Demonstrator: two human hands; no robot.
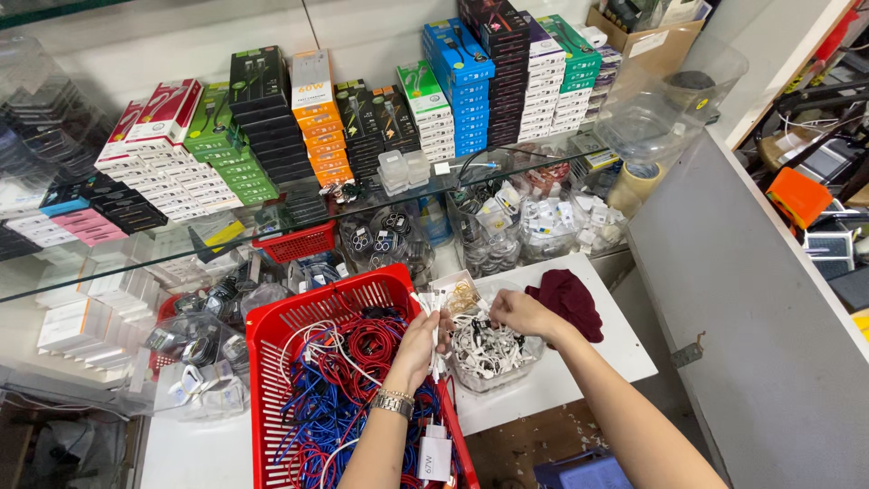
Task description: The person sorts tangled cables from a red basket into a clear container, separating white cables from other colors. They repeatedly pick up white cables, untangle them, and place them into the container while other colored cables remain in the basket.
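— What does the work rest on?

— A white tabletop [593, 349] in a crowded shop corner, with a grey panel [751, 299] along its right edge and a glass shelf [272, 213] above its far edge.

— And the hands?

— The left hand [424, 342], with a metal wristwatch [392, 401] on its wrist, is closed around a bunch of white cables [436, 337] that hang down from the fist. The right hand [516, 312] pinches at a white cable over a clear plastic tub [493, 358] near the tabletop's front edge.

— How do those cables look?

— Thin, white, coiled and tangled; the tub is heaped with them. Just left of it a red plastic basket [272, 362] holds red, blue and white cables, with a white charger plug [434, 453] at its front right corner.

— Anything else on the tabletop?

— A dark red cloth [570, 299] lies just behind the right hand, toward the far edge.

— Packages?

— Flat boxes stand in stacks on the glass shelf: white and red at the left end, then green [231, 154], black, orange [321, 131], blue [466, 86], and white with green at the right end. Clear bags of small white parts [566, 222] sit beneath the shelf, beside a small red basket [299, 242].
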